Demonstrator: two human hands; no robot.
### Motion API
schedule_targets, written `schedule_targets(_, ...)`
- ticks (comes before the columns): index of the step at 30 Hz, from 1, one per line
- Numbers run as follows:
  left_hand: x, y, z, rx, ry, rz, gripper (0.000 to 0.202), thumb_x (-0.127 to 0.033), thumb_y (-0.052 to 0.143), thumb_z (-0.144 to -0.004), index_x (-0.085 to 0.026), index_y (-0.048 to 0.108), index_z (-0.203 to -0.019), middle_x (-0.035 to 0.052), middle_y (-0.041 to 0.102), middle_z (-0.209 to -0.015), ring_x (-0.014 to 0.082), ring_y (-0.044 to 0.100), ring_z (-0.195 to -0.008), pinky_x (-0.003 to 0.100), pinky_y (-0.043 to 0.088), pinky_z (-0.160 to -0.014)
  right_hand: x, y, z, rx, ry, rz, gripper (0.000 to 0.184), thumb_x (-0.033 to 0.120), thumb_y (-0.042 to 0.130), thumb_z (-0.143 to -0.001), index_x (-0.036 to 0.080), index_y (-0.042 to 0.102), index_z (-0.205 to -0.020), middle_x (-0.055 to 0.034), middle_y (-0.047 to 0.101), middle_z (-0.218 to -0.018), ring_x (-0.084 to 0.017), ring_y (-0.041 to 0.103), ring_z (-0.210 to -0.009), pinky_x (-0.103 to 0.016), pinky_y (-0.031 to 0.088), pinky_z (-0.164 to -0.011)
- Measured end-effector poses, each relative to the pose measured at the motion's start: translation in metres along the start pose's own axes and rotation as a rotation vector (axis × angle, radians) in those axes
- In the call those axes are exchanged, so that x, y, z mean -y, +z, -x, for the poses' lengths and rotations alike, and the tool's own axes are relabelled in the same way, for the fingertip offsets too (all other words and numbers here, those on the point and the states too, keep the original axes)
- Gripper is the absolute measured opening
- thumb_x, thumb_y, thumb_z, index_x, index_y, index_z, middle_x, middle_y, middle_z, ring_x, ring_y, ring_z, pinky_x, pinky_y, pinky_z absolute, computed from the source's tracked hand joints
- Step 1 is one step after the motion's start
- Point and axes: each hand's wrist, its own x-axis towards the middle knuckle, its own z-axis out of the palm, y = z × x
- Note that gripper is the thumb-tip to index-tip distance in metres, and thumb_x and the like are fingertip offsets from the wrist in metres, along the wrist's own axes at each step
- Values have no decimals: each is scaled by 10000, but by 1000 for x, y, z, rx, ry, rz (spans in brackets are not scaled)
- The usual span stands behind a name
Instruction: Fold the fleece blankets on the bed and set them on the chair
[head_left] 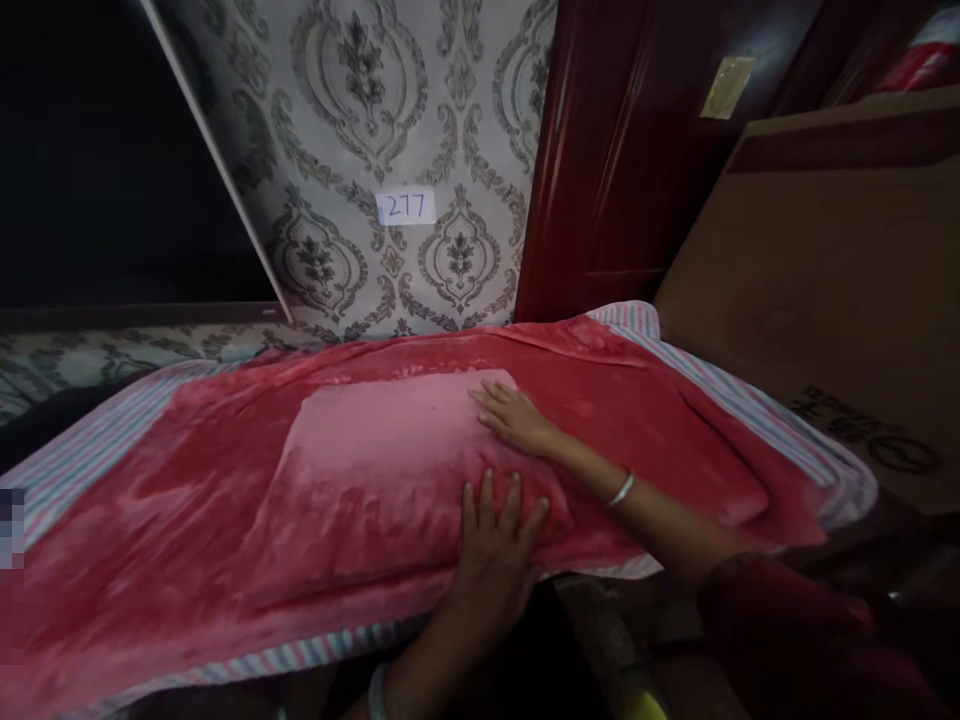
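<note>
Left fingers (pixel 511 503), right fingers (pixel 498 404) splayed on red-pink blanket (pixel 382 500); patterned wallpaper (pixel 420 130), red door (pixel 600 150) behind.

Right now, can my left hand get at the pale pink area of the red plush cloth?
Probably yes: your left hand lies on the red plush cloth, fingers pointing toward the pale pink area, and your right hand covers only its right end.
</note>
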Motion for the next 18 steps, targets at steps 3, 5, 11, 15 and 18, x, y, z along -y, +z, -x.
schedule_targets(3,12,-35,-8,49,-18,56,560,-351,548,-932,-271,477,-1482,109,460,-1555,341,373,-1450,602,285,-1172,14,8,40,-40,-53,-40,609,534,298,-1043,245,336,-1578,-119,254,-1649,-286,194,-1533,-509,242,-1212)
schedule_targets(5,35,-61,-10,38,-43,9,463,-235,423,-980,-257,537,-1429,103,575,-1456,280,477,-1385,588,273,-1189,23,14,61,-99,-56,-23,603,535,297,-1042,262,334,-1579,-108,268,-1647,-295,193,-1532,-522,248,-1209)
schedule_targets(11,127,-98,21,201,-514,-271,554,-443,460,-970,-185,520,-1457,195,436,-1554,434,345,-1456,744,194,-1136,32,41,89,-107,20,118,582,536,375,-1021,341,340,-1568,-42,243,-1661,-340,154,-1535,-604,267,-1173)
schedule_targets(15,142,-88,43,259,-599,-303,604,-494,425,-975,-209,460,-1506,176,344,-1610,455,251,-1490,747,221,-1116,29,52,90,-128,24,126,557,505,364,-1031,347,345,-1564,-27,247,-1659,-322,154,-1537,-585,304,-1157)
schedule_targets(18,138,-82,46,261,-592,-313,613,-497,411,-981,-208,438,-1521,180,330,-1615,454,245,-1492,739,211,-1123,28,52,90,-134,22,121,548,495,363,-1033,331,373,-1556,-31,273,-1650,-319,168,-1534,-558,312,-1159)
